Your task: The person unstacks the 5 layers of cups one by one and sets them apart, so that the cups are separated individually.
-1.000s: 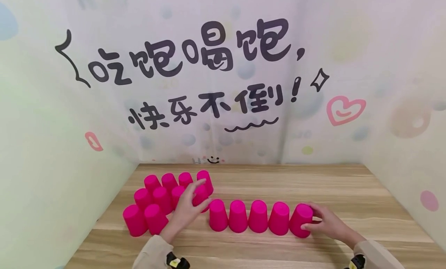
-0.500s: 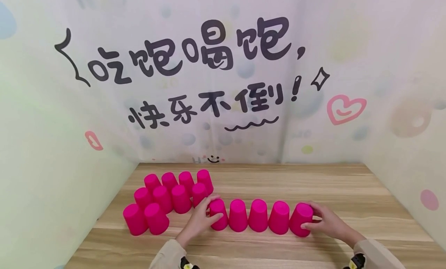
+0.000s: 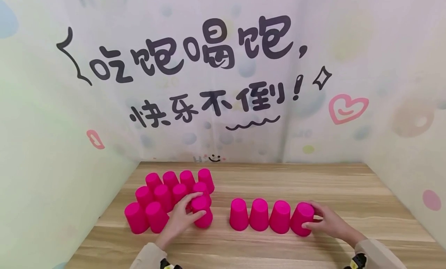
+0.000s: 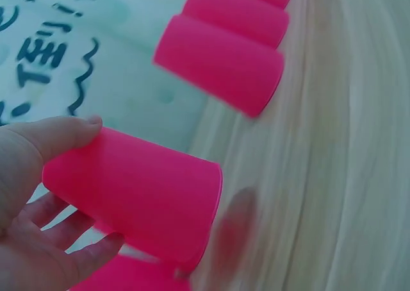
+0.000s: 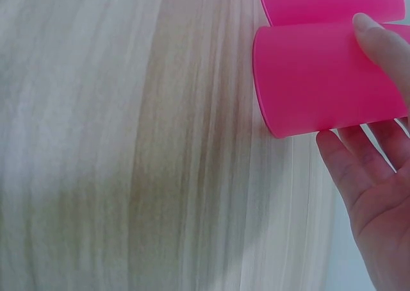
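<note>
Pink plastic cups stand upside down on a wooden table (image 3: 313,184). My left hand (image 3: 197,205) grips one pink cup (image 3: 203,215) between thumb and fingers, just right of a cluster of several cups (image 3: 163,195). In the left wrist view that held cup (image 4: 147,198) sits in my left hand (image 4: 102,182), with the thumb on top and the fingers beneath. A gap separates it from a row of several cups (image 3: 259,215). My right hand (image 3: 309,215) holds the row's rightmost cup (image 3: 300,219). The right wrist view shows this cup (image 5: 314,79) in my right hand (image 5: 343,79).
Walls with printed lettering close in the table at the back (image 3: 216,67), left (image 3: 52,164) and right (image 3: 411,145). Bare wood lies behind the row and along the front edge (image 3: 261,253). Other cups (image 4: 224,60) lie beyond the held one in the left wrist view.
My left hand went from the cluster to the row's leftmost cup, took hold of it and carried it left to the cluster's edge. The right hand has stayed on the end cup.
</note>
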Tool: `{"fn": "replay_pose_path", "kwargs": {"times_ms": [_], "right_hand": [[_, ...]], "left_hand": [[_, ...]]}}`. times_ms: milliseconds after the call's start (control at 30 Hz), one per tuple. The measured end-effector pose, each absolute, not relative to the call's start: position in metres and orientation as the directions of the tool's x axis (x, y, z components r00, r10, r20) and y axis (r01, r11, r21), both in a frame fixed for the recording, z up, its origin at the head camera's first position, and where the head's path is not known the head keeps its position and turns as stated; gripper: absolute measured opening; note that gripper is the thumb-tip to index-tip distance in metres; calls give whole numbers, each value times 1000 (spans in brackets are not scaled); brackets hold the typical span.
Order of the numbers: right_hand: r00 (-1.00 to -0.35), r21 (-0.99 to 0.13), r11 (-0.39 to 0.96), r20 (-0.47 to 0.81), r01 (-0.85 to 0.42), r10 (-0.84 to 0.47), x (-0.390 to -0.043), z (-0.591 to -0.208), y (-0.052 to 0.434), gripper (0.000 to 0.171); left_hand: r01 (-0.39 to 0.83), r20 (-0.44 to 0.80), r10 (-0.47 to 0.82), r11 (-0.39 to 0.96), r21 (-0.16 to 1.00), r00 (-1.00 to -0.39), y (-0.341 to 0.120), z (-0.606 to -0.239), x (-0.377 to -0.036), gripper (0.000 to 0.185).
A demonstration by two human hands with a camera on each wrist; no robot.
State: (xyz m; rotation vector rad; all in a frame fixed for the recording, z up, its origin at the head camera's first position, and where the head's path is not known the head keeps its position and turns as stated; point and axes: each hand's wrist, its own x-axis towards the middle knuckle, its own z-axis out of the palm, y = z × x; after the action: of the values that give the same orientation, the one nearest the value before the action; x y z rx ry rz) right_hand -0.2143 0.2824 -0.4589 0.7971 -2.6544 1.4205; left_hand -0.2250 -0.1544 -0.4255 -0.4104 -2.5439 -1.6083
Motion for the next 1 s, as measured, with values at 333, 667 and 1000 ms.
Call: {"fn": "replay_pose_path", "kwargs": {"times_ms": [333,667,1000], "right_hand": [[-875,-771,462,251,-439,-413,-214,-457,283,55],[-884,-765,481,244,-429,-399,-216,-460,283,54],[-880,-751,494,249,-438,-404,-217,-463,282,54]], "left_hand": [[206,220,33,504,838,-975,-197,-422,-216,49],[218,255,24,603,768,-967,-207,-437,-213,50],[195,240,9,615,764,-971,-207,-443,-212,53]]}}
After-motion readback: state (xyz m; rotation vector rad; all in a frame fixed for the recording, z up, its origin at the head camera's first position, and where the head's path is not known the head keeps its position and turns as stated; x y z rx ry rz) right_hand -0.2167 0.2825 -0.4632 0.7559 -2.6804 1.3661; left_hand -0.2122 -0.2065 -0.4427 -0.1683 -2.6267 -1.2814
